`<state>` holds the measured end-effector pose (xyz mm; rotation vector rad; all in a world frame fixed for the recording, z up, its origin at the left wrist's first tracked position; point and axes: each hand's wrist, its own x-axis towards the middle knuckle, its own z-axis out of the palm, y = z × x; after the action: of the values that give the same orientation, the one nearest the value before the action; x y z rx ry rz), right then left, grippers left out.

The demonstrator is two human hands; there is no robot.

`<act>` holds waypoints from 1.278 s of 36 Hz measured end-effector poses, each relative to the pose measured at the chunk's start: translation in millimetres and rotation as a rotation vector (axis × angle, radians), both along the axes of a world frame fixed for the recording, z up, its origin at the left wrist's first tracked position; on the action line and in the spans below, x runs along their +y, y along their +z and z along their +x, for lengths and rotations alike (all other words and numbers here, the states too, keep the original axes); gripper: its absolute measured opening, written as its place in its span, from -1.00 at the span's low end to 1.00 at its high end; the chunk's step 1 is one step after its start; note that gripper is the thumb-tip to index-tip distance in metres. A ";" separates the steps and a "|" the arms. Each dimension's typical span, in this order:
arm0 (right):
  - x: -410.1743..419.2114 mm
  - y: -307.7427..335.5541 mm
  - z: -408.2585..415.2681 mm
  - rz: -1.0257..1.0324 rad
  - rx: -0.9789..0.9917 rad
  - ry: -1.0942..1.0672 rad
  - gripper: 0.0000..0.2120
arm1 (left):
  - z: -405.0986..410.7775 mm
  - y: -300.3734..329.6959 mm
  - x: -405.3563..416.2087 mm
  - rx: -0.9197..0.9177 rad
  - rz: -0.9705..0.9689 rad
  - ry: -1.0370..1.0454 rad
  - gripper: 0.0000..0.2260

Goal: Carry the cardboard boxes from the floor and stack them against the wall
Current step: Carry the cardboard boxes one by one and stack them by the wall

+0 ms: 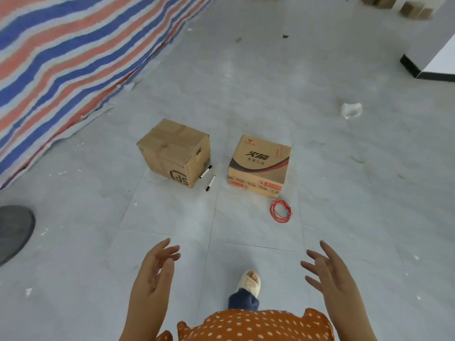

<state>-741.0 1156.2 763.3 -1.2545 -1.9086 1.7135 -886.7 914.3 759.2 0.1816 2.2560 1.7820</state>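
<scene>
1. While both hands are hovering low in the head view, left hand [155,271] & right hand [330,274] are spreading relaxed fingers, palms facing each other, gripping nothing.
2. Plain cardboard box [173,152] is sitting on the tiled floor [344,193] ahead, left; printed cardboard box [259,164] is sitting just right of it, apart.
3. Two markers [208,177] are lying btwn the boxes; red wire coil [280,210] is lying near the printed box's front corner.
4. Striped tarp [73,57] is hanging at left.
</scene>
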 end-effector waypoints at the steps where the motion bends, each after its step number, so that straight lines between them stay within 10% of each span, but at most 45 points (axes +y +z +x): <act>1: 17.9 1.1 -13.0 0.007 0.004 -0.009 -0.56 | -13.6 2.6 16.1 -0.003 0.012 0.009 -0.74; 32: 292.8 -43.8 -355.4 -0.064 -0.241 -0.312 -0.23 | -459.3 -48.7 327.1 -0.240 -0.267 -0.393 -0.77; 37: 337.0 -113.0 -389.4 -0.140 -0.303 -0.272 -0.03 | -514.5 -123.4 377.7 -0.271 -0.376 -0.490 -0.76; 41: 370.9 -204.8 -406.2 -0.168 -0.414 -0.238 -0.67 | -542.6 -205.4 425.7 -0.279 -0.428 -0.499 -0.76; 46: 420.8 -350.7 -424.3 -0.171 -0.581 -0.168 -0.61 | -556.3 -349.6 474.9 -0.349 -0.542 -0.519 -0.73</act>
<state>-1165.3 1577.0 412.6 -2.0971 -1.8843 1.5625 -1443.1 1389.2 409.7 0.2874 2.0906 0.8388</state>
